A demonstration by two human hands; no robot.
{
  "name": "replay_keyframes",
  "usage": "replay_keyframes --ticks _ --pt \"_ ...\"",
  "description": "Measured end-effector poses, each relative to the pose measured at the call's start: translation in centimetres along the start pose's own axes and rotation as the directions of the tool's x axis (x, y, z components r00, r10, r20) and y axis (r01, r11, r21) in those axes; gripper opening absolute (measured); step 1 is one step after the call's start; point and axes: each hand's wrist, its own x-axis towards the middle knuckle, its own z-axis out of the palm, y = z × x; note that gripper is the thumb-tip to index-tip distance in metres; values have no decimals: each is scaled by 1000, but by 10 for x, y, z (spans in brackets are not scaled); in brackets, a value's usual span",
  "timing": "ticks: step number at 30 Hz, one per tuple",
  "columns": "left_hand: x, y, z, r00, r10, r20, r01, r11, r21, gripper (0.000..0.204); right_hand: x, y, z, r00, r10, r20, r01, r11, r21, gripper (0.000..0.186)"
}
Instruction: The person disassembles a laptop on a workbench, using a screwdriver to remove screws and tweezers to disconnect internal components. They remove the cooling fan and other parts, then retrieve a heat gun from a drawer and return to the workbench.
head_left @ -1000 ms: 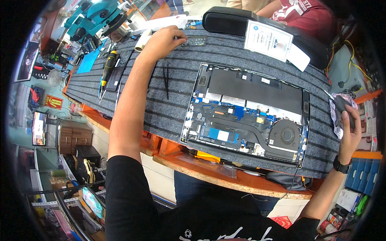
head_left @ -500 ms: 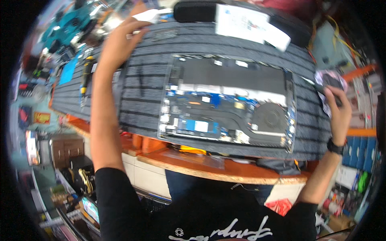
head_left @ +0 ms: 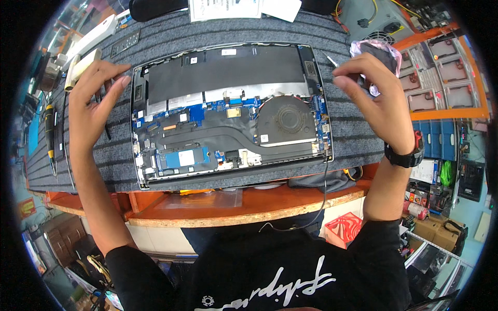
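An open laptop base (head_left: 218, 119) lies on the mat with its insides showing. A black battery (head_left: 228, 72) spans its far side, a round fan (head_left: 285, 122) sits at the right, and a blue storage card (head_left: 184, 157) lies near the front left. My left hand (head_left: 96, 98) is at the far left corner, thumb and forefinger apart, with nothing seen between them. Beyond the right edge hovers my right hand (head_left: 376, 96), fingers curved and thumb apart, holding nothing visible. A thin silver-tipped tool (head_left: 331, 60) shows beside it, its other end hidden by the hand.
The grey striped mat (head_left: 353, 145) covers the bench. At the left lies a yellow-and-black screwdriver (head_left: 50, 132). A bunched cloth (head_left: 384, 52) lies behind my right hand. A perforated metal plate (head_left: 125, 43) and papers (head_left: 225, 9) lie at the back. A cable (head_left: 325, 192) hangs over the front edge.
My left hand has come back from the far left, by a white item, to the laptop's corner. My right hand has left the cloth and moved toward the laptop. The view has shifted.
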Motion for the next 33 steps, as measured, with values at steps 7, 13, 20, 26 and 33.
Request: replay_keyframes --ticks 7,13,20,26,33 --pt "-3 2 2 999 50 -11 -50 999 10 21 18 -12 30 961 -235 142 233 972 33 21" --pt "-2 22 10 977 208 57 -206 978 -25 23 4 -5 31 959 -185 215 182 983 34 29" --pt "-7 76 32 893 353 278 -326 935 -141 31 4 -4 25 970 -193 150 201 979 -39 22" --pt "-9 97 44 905 291 311 -277 957 -90 26 3 3 17 976 -204 79 210 975 -72 16" --pt "-10 104 45 933 225 282 -232 973 -7 27 3 10 14 959 -281 27 282 956 -76 15"
